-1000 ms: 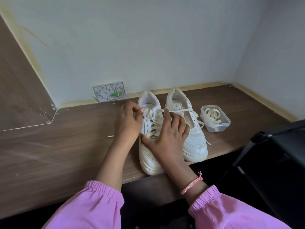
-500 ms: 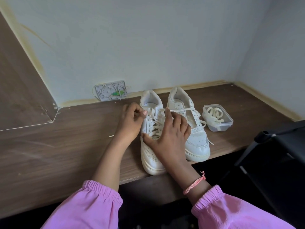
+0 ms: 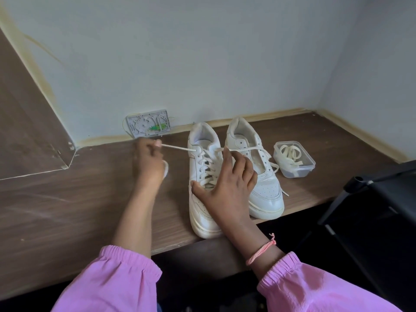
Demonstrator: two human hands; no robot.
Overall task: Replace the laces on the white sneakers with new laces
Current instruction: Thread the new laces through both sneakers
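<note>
Two white sneakers stand side by side on the wooden desk (image 3: 67, 210), toes toward me. The left sneaker (image 3: 201, 212) is laced; the right sneaker (image 3: 263, 188) has only a loose lace across its top. My left hand (image 3: 148, 161) pinches one lace end (image 3: 177, 148) and holds it stretched out to the left of the left sneaker's top eyelet. My right hand (image 3: 227, 188) rests on that sneaker's laces and tongue with fingers spread and lightly bent, thumb at its side. Cream laces lie coiled in a clear plastic box (image 3: 293, 158) right of the shoes.
A grey wall plate (image 3: 147, 123) with a green part sits at the desk's back edge. A black chair or stand (image 3: 382, 199) is at the right, beside the desk's front edge. A raised wooden panel (image 3: 27, 122) bounds the left.
My left hand has moved left, away from the left sneaker, drawing a lace end out taut. My right hand stays on the sneaker. The camera has shifted slightly.
</note>
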